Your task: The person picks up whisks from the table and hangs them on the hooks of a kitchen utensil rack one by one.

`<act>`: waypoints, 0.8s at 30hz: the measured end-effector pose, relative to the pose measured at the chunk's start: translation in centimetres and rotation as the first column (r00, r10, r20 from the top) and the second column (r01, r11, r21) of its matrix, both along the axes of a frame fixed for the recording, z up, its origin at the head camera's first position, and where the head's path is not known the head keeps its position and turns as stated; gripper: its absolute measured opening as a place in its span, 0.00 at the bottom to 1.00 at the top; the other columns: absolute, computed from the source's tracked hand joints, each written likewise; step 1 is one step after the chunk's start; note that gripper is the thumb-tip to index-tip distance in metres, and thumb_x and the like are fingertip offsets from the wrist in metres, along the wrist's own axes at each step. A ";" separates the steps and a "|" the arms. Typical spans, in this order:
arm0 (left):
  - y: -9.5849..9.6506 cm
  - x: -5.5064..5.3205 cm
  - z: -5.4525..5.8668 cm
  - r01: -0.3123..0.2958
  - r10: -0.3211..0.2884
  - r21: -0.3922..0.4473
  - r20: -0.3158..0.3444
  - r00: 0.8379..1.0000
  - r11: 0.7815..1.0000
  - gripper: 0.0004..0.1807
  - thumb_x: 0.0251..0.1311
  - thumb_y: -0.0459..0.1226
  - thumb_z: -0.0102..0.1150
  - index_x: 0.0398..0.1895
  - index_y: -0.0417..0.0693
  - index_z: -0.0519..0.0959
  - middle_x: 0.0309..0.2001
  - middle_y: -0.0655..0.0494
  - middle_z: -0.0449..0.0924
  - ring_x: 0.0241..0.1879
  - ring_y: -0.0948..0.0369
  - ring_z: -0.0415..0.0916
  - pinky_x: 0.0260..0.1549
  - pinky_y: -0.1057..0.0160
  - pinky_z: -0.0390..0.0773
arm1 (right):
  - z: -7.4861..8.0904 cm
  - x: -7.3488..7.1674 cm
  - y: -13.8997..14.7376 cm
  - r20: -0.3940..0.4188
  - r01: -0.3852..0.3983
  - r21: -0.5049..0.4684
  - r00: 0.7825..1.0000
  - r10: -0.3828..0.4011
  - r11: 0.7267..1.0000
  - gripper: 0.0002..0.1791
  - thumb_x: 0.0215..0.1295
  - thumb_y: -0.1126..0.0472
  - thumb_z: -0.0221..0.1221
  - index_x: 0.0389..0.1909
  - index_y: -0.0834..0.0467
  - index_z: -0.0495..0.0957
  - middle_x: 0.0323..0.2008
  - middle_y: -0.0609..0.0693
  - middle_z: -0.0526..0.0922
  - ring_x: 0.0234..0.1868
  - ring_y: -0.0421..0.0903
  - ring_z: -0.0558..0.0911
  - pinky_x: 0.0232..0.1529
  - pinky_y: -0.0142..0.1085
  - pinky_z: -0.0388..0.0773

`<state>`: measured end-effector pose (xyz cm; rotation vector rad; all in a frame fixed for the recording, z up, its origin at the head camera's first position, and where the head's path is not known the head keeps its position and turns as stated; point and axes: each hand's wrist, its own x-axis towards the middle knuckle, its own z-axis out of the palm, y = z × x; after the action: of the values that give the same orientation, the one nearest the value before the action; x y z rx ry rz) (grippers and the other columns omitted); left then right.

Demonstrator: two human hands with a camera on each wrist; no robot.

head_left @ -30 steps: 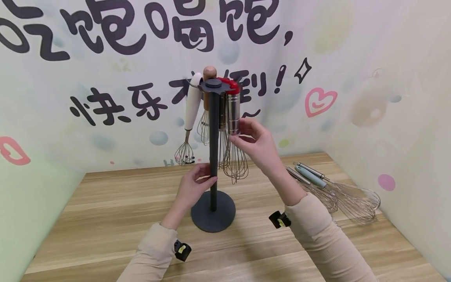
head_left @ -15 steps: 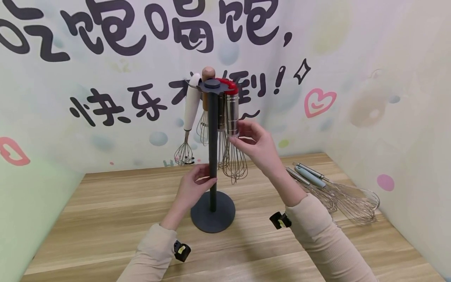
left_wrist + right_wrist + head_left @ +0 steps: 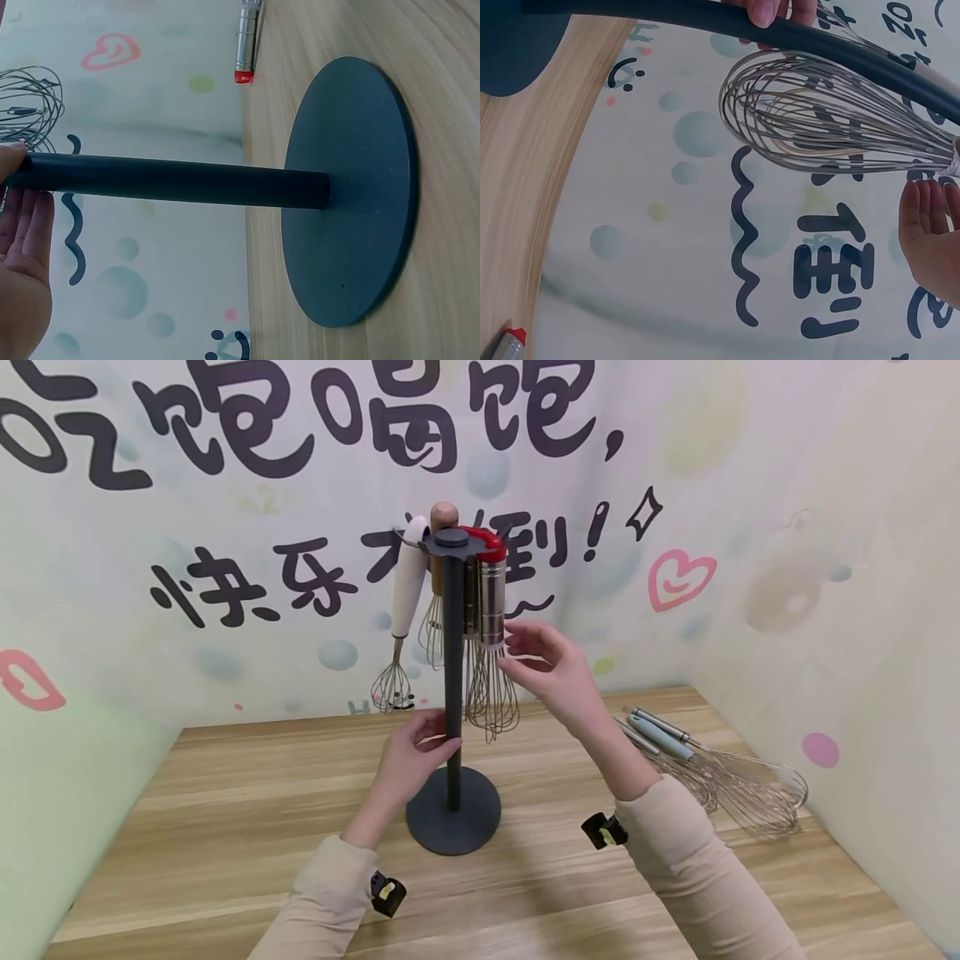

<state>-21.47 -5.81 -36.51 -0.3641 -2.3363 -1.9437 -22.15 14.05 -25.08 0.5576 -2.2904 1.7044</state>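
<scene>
Passage along the pole (image 3: 453, 668) was blocked low on the left by the left hand (image 3: 408, 758), in which it was gripped. The left side higher up was obstructed by the hanging white-handled whisk (image 3: 408, 589). On the right, the red-topped whisk (image 3: 492, 602) was flanked closely by the right hand (image 3: 558, 677). Room was left over the near table (image 3: 517, 902), between the sleeves.

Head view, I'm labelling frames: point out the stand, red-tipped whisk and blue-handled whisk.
Stand (image 3: 453, 681), head view: on its post.
Red-tipped whisk (image 3: 492, 625), head view: on its handle.
Blue-handled whisk (image 3: 662, 737), head view: on its handle.
</scene>
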 end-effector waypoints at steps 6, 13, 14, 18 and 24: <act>0.1 0.0 -0.1 0.002 -0.002 0.007 -0.008 1.000 1.000 0.21 0.58 0.31 0.63 0.56 0.41 0.74 0.52 0.42 0.79 0.54 0.50 0.77 0.56 0.56 0.79 | -0.5 -0.1 0.9 0.023 0.014 0.010 1.000 -0.014 1.000 0.24 0.61 0.68 0.61 0.59 0.63 0.71 0.49 0.57 0.78 0.50 0.42 0.78 0.58 0.35 0.78; 0.1 -0.1 -0.1 0.000 0.000 0.013 0.001 1.000 1.000 0.21 0.58 0.30 0.62 0.56 0.40 0.74 0.52 0.41 0.78 0.54 0.50 0.77 0.57 0.55 0.79 | -1.4 -0.6 2.2 0.050 0.046 0.005 0.998 -0.046 0.999 0.23 0.62 0.67 0.61 0.59 0.63 0.71 0.44 0.45 0.77 0.47 0.39 0.77 0.55 0.29 0.77; 0.1 -0.1 -0.1 -0.002 0.002 0.011 0.003 1.000 1.000 0.21 0.58 0.30 0.62 0.56 0.40 0.73 0.52 0.41 0.78 0.54 0.50 0.77 0.56 0.55 0.79 | -1.6 -0.7 2.4 0.052 0.050 0.008 0.997 -0.050 0.999 0.23 0.62 0.67 0.61 0.59 0.63 0.71 0.44 0.46 0.77 0.47 0.39 0.77 0.54 0.28 0.77; 0.1 -0.2 -0.2 -0.010 0.010 0.004 0.013 1.000 1.000 0.21 0.58 0.31 0.63 0.56 0.41 0.73 0.52 0.42 0.78 0.55 0.50 0.78 0.56 0.55 0.79 | -2.3 -0.9 3.4 0.072 0.071 0.041 0.995 -0.074 0.997 0.23 0.63 0.64 0.60 0.59 0.62 0.72 0.47 0.49 0.77 0.47 0.36 0.77 0.53 0.23 0.76; 0.1 -0.2 -0.2 -0.006 0.006 0.003 0.009 1.000 1.000 0.21 0.58 0.31 0.63 0.56 0.40 0.73 0.52 0.41 0.78 0.54 0.49 0.78 0.55 0.55 0.80 | -3.5 -1.4 5.3 0.104 0.118 0.104 0.986 -0.129 0.988 0.23 0.65 0.61 0.60 0.59 0.61 0.71 0.49 0.50 0.76 0.48 0.35 0.75 0.52 0.21 0.74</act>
<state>-21.68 -5.72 -36.70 -0.3492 -2.3367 -1.9502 -23.59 19.34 -28.62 0.3387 -2.4402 1.6108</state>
